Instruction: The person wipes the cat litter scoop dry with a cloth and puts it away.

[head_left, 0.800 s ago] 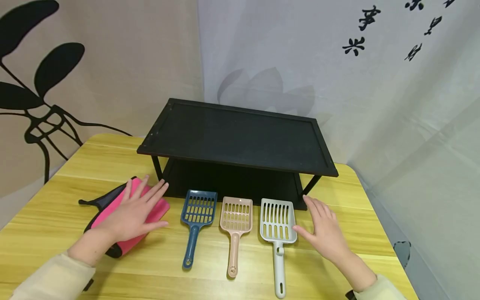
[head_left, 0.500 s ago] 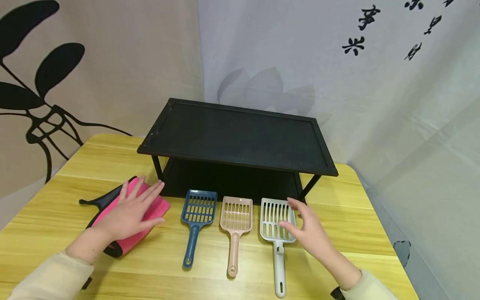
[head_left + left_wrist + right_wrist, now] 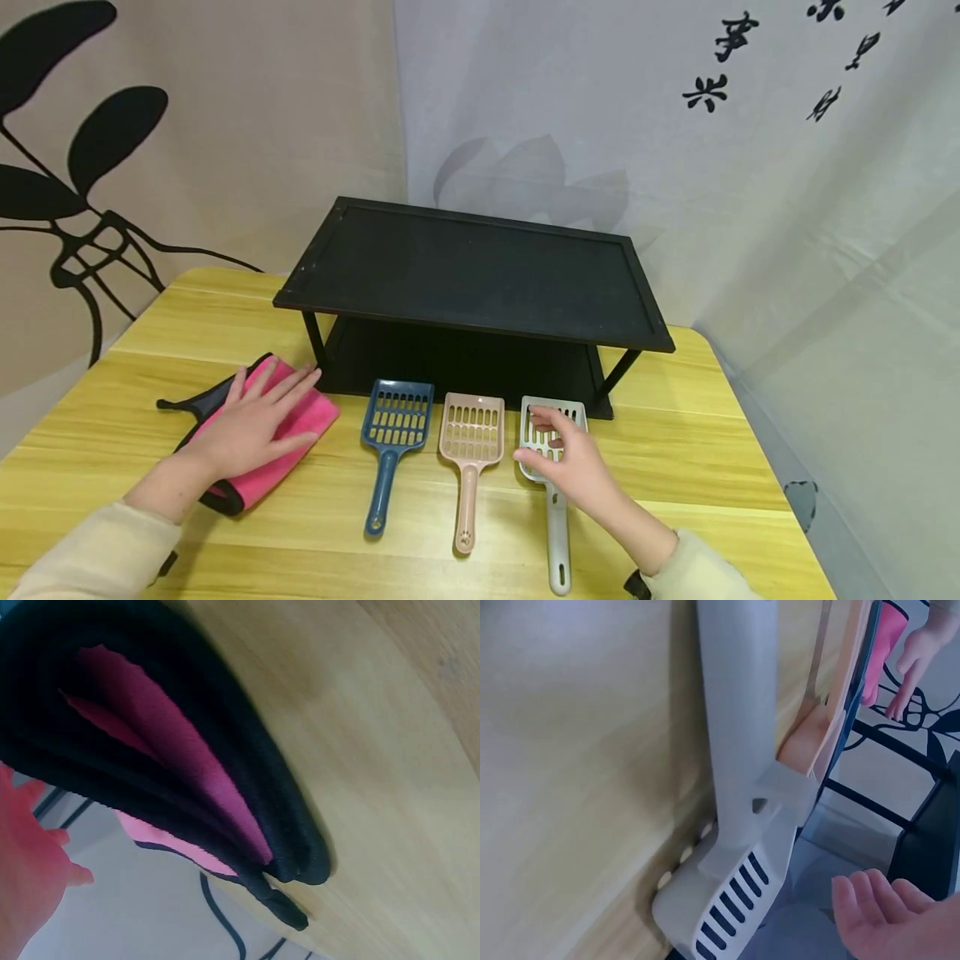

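Note:
Three slotted litter scoops lie in a row on the wooden table in the head view: a blue scoop (image 3: 383,487), a beige-pink scoop (image 3: 468,492) and a light grey scoop (image 3: 558,537). Above the grey scoop's head hovers my right hand (image 3: 576,467), fingers loosely curved, thumb apart, holding nothing; it hides part of the slots. The right wrist view shows a gap between this hand and the grey scoop. My left hand (image 3: 238,437) is spread flat over a folded pink cloth (image 3: 318,414) with black edging; whether it touches the cloth cannot be told.
Behind the scoops stands a black two-tier rack (image 3: 480,275), its lower shelf (image 3: 450,358) close to the scoop heads. A dark strap-like end (image 3: 180,405) sticks out left of the cloth. A printed curtain (image 3: 525,100) hangs behind the table (image 3: 675,533).
My right hand has moved left, from beside the grey scoop to over its head. The left hand has shifted slightly left and down over the cloth. The scoops have stayed put.

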Action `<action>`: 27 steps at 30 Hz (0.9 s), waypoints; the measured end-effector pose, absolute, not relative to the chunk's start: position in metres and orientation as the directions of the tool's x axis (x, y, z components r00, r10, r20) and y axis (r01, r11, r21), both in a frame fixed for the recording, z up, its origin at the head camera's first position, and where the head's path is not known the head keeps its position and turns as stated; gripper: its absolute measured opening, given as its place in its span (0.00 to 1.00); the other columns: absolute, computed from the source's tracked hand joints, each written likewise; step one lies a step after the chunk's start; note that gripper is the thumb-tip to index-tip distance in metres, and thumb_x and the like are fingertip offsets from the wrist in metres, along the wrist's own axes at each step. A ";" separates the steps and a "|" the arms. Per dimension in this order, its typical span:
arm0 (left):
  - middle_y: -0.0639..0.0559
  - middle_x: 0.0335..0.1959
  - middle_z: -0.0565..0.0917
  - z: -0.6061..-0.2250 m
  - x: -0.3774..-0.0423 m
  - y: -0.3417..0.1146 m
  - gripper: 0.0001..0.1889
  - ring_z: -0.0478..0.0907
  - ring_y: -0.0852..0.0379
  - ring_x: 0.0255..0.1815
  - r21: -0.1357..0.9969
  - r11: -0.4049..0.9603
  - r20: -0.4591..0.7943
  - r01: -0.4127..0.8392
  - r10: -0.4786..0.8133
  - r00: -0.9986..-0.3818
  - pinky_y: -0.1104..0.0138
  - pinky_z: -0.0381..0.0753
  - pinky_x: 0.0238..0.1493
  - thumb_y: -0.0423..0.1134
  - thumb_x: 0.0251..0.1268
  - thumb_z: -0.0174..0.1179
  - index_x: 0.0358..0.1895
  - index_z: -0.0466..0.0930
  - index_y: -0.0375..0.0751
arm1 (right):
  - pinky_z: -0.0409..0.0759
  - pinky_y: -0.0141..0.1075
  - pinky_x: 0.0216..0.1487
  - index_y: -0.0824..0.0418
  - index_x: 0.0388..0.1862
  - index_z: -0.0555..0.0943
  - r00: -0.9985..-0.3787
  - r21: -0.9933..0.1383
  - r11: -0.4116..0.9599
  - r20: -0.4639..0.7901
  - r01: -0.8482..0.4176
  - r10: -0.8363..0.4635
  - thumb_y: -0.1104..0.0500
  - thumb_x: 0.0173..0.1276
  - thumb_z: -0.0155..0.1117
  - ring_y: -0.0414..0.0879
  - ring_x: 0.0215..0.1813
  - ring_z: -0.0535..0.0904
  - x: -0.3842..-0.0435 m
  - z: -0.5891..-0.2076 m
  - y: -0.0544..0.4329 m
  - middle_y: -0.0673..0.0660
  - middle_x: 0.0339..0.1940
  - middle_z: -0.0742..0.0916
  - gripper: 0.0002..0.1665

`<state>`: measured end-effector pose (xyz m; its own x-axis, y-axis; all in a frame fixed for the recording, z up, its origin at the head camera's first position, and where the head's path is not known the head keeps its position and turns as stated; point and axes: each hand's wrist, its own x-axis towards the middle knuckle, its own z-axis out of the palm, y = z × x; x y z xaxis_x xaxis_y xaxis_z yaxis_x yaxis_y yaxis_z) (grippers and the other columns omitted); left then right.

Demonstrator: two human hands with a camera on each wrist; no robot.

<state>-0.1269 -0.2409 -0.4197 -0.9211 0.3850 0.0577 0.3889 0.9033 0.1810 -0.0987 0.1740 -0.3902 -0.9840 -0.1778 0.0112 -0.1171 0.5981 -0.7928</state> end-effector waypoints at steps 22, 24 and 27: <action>0.37 0.70 0.60 -0.444 -0.133 -0.246 0.40 0.45 0.31 0.72 0.174 0.904 -0.016 0.390 0.398 -0.917 0.33 0.39 0.65 0.63 0.57 0.56 0.70 0.60 0.45 | 0.67 0.56 0.60 0.71 0.61 0.66 -0.999 -0.469 0.882 -0.014 0.045 0.044 0.41 0.47 0.74 0.62 0.61 0.67 -0.080 -0.411 0.227 0.68 0.59 0.74 0.51; 0.37 0.70 0.61 -0.445 -0.134 -0.246 0.40 0.46 0.31 0.72 0.172 0.903 -0.012 0.393 0.401 -0.916 0.33 0.40 0.65 0.62 0.57 0.57 0.69 0.62 0.44 | 0.68 0.55 0.58 0.71 0.57 0.68 -0.999 -0.426 0.903 -0.010 0.048 0.048 0.39 0.45 0.74 0.60 0.58 0.69 -0.076 -0.414 0.230 0.67 0.56 0.76 0.50; 0.37 0.68 0.64 -0.446 -0.136 -0.244 0.38 0.50 0.31 0.71 0.166 0.899 0.009 0.405 0.409 -0.912 0.32 0.41 0.64 0.62 0.55 0.59 0.66 0.67 0.44 | 0.70 0.52 0.54 0.68 0.49 0.74 -0.999 -0.373 0.927 -0.009 0.044 0.043 0.36 0.43 0.73 0.58 0.52 0.71 -0.069 -0.417 0.232 0.64 0.49 0.79 0.45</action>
<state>-0.1362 -0.2440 -0.4460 -0.9125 0.4091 0.0092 0.4048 0.8992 0.1660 -0.0690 0.2316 -0.4167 -0.9990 0.0434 -0.0094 0.0437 0.9267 -0.3733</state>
